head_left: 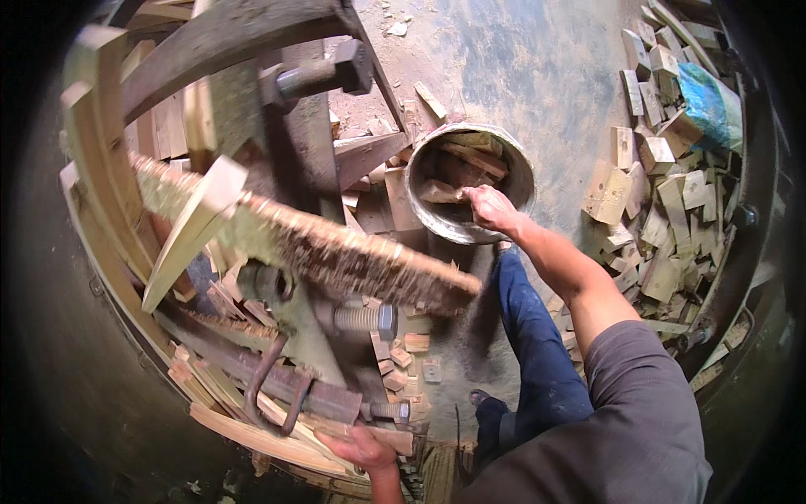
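Observation:
My right hand (494, 209) reaches over the near rim of a round, dirty bucket (522, 160). Its fingers are closed at the end of a pale wood offcut (440, 192) inside. More wood pieces (475, 158) lie in the bucket. Down at the lower edge, my left hand (368, 448) rests against a wooden strip (393, 438), thumb and fingers apart. Part of that strip is hidden by the hand. Above it stands a metal frame with a rusty bar (323, 400) and large bolts (366, 321).
A long bark-edged board (336, 252) slants across the metal frame, with a pointed wood piece (195, 231) beside it. Upright planks (109, 160) line the left. Offcuts (663, 214) are heaped at right, near a blue plastic bag (710, 107). Wood scraps litter the dusty floor (537, 59).

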